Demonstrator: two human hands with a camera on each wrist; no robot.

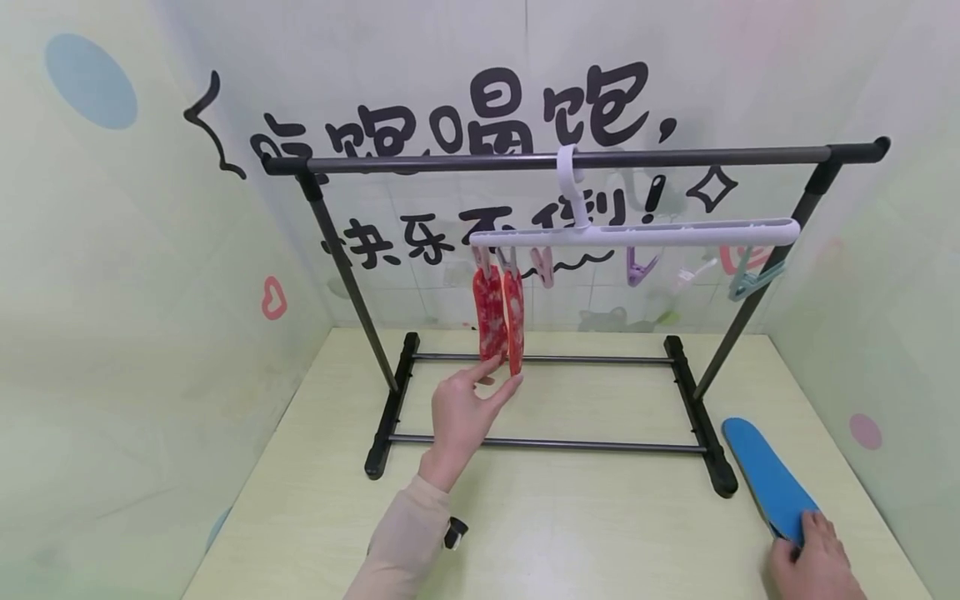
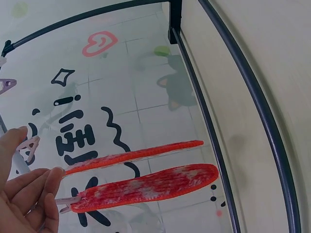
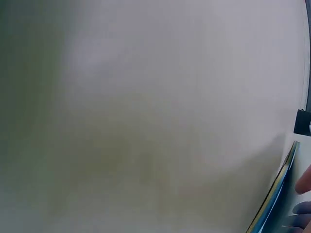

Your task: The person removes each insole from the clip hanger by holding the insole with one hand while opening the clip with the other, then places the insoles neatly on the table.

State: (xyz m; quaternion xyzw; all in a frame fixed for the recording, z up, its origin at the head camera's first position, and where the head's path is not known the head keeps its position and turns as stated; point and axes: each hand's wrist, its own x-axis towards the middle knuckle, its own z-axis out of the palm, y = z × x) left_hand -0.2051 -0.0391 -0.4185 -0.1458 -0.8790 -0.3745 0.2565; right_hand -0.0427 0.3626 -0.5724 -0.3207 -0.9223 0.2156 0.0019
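Two red insoles with white mottling, one [image 1: 491,312] left of the other [image 1: 514,321], hang by clothes pegs from the left end of a lilac hanger [image 1: 675,234]. My left hand [image 1: 462,408] is near them, its thumb and forefinger spread apart; in the head view it overlaps their lower ends. In the left wrist view its fingers [image 2: 51,182] overlap the pegged end of the upper insole [image 2: 136,156]. At the lower right, my right hand [image 1: 817,558] grips the near end of a blue insole [image 1: 768,475], whose pale edge [image 3: 274,191] shows in the right wrist view.
The hanger hooks over the top bar [image 1: 450,163] of a black rack standing on the pale table [image 1: 570,517]. Other pegs hang along it: pink [image 1: 543,267], purple [image 1: 639,267], whitish [image 1: 696,272] and teal [image 1: 752,279]. Walls stand behind and on both sides.
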